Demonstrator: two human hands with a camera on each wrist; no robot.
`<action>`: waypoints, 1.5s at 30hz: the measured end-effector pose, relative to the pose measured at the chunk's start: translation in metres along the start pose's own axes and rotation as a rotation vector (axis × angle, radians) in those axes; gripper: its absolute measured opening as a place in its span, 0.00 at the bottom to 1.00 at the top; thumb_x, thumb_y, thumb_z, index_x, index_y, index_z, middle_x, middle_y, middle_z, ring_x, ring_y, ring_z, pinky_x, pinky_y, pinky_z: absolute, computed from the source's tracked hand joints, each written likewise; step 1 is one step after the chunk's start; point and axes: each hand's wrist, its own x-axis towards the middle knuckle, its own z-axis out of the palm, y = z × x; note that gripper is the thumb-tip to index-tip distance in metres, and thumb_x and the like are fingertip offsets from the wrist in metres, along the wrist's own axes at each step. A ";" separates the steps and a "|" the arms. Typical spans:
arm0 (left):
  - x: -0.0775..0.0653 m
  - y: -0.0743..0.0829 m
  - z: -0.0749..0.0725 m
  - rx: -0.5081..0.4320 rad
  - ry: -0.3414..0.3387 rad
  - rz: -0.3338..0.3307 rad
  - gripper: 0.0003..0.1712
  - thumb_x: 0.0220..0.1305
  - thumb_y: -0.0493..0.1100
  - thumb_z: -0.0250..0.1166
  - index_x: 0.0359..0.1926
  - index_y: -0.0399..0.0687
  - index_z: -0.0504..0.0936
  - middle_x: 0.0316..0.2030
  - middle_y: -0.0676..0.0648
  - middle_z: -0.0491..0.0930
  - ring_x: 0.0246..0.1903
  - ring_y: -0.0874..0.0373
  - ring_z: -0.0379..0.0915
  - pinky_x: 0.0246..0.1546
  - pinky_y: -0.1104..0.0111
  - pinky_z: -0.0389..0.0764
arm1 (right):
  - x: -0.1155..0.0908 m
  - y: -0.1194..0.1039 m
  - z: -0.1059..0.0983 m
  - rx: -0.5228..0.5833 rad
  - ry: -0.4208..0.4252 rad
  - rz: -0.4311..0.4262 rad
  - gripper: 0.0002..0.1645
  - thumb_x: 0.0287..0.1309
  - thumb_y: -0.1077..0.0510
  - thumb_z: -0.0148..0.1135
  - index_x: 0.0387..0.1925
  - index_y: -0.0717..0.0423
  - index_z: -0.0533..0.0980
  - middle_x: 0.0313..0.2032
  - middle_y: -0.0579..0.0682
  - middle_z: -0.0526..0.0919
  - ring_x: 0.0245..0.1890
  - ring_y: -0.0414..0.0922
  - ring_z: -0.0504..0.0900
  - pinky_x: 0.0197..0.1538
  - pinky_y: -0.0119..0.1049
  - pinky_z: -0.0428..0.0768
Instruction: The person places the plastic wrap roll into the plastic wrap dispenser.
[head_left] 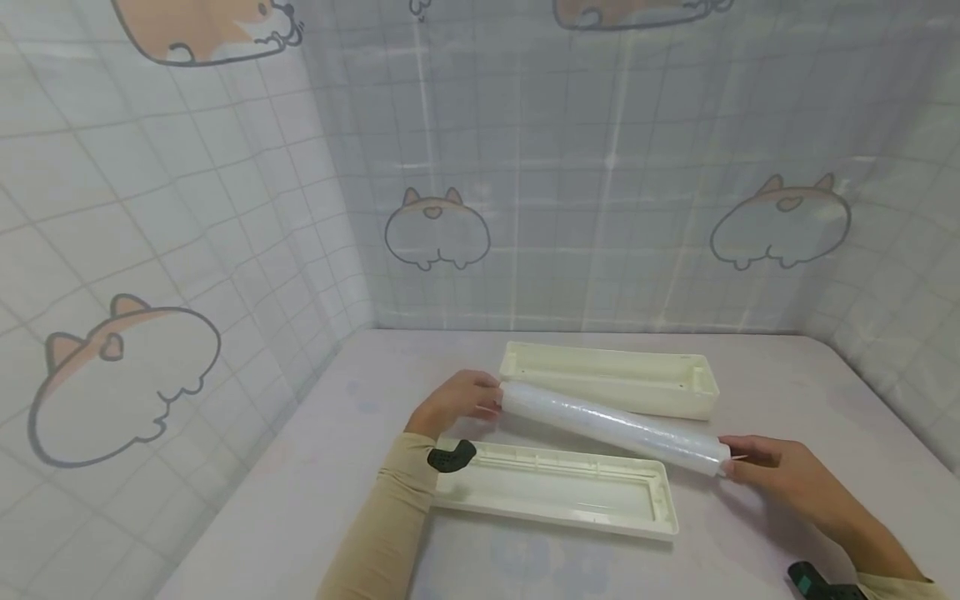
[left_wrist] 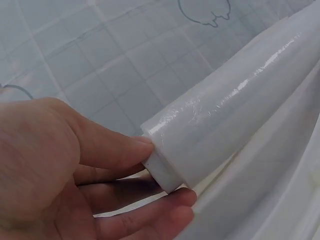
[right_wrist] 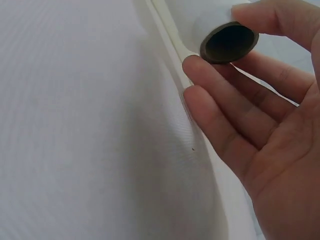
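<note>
Pinching an end each, the left hand (head_left: 459,402) and right hand (head_left: 787,477) hold the film roll (head_left: 611,425) between the far trough (head_left: 654,401) and near tray (head_left: 555,487), contact unclear. This seems a positioning step; the next move calls for moving both ends together.

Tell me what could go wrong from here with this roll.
The roll is held only by its ends, so it could drop if the left hand or right hand loosens.
In the head view it overlaps the near side of the box, so moving it might bump that.
The black wristband overlaps the front tray there, so the left arm might nudge it.
</note>
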 end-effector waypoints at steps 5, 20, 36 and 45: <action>-0.001 -0.001 -0.001 -0.048 -0.004 0.024 0.23 0.70 0.36 0.63 0.62 0.29 0.72 0.50 0.36 0.80 0.44 0.46 0.83 0.49 0.58 0.83 | -0.003 0.001 -0.001 0.022 0.044 -0.022 0.34 0.65 0.44 0.66 0.64 0.62 0.74 0.55 0.55 0.82 0.46 0.34 0.79 0.42 0.29 0.75; -0.004 0.003 0.000 -0.100 -0.045 0.031 0.29 0.68 0.39 0.66 0.66 0.30 0.71 0.56 0.36 0.78 0.48 0.47 0.82 0.53 0.58 0.81 | -0.002 0.002 0.000 0.327 0.087 -0.099 0.36 0.69 0.56 0.63 0.67 0.76 0.64 0.51 0.45 0.82 0.41 0.47 0.88 0.43 0.36 0.85; -0.012 0.013 0.001 0.065 -0.010 0.107 0.37 0.61 0.45 0.71 0.69 0.40 0.71 0.57 0.40 0.78 0.49 0.47 0.80 0.62 0.48 0.71 | 0.000 0.003 -0.001 0.354 0.108 -0.157 0.32 0.70 0.58 0.61 0.67 0.73 0.65 0.49 0.35 0.83 0.42 0.48 0.88 0.44 0.33 0.84; -0.009 0.015 0.000 0.136 0.007 0.113 0.35 0.61 0.46 0.72 0.68 0.44 0.73 0.54 0.42 0.79 0.49 0.52 0.79 0.62 0.45 0.70 | 0.000 -0.001 0.001 0.333 0.156 -0.169 0.33 0.69 0.58 0.62 0.67 0.72 0.65 0.48 0.35 0.83 0.41 0.47 0.88 0.43 0.34 0.84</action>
